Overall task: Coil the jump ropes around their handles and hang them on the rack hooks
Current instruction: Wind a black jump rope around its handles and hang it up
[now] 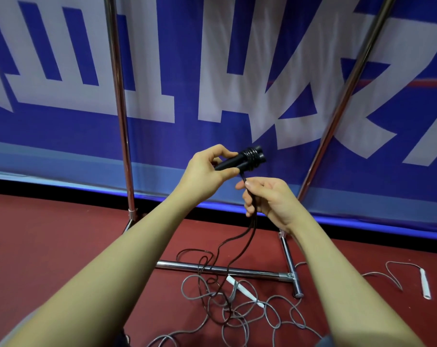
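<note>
1. Head view, the only one. The left hand [207, 166] grips two black handles [240, 161] side by side, fingers over the top and thumb underneath. Their long axis runs from that hand out to the right and slightly upward, with the free ends pointing away from the palm.
2. A few turns of the black rope [252, 156] already sit wound round the handles near their far ends, just beyond the left fingertips.
3. The right hand [270, 199] is just below and to the right of the handles, nearly touching the left thumb. It pinches the doubled rope between thumb and forefinger close under the handles, the other fingers loosely curled round it.
4. From the right hand the rope drops straight down, then trails in loose loops on the floor [62, 246] below both hands.
5. My judgement: the winding is at an early stage, as most of the rope is slack. The next turn depends on the right hand carrying the rope across the handles' long axis, so it is the working hand while the left only steadies.
6. Below the hands, a grey rope [270, 319] with white handles [242, 289] lies tangled on the floor by the rack [220, 269] base, uncoiled. No hooks are in view.
</note>
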